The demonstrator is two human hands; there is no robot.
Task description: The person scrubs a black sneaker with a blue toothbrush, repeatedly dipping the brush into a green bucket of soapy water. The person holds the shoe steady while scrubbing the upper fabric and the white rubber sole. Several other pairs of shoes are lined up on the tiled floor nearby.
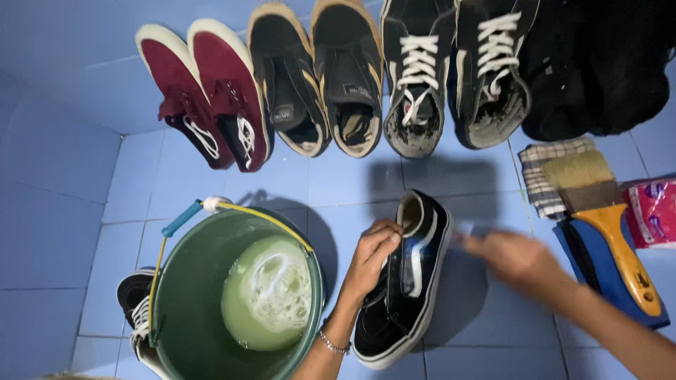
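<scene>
Left hand (372,255) grips the black canvas sneaker (405,278) at its collar, on blue tile floor (338,183). Right hand (517,257), at 3 o'clock, motion-blurred; grip indeterminable. Round green bucket (190,295) of sudsy water at 9 o'clock.

So your left hand (372,255) is on the black low-top sneaker (405,281) on the blue tiled floor (63,232), green plastic bucket (211,309) just left of it, wooden-handled paintbrush (605,218) off right, row of shoes (338,77) behind.
</scene>
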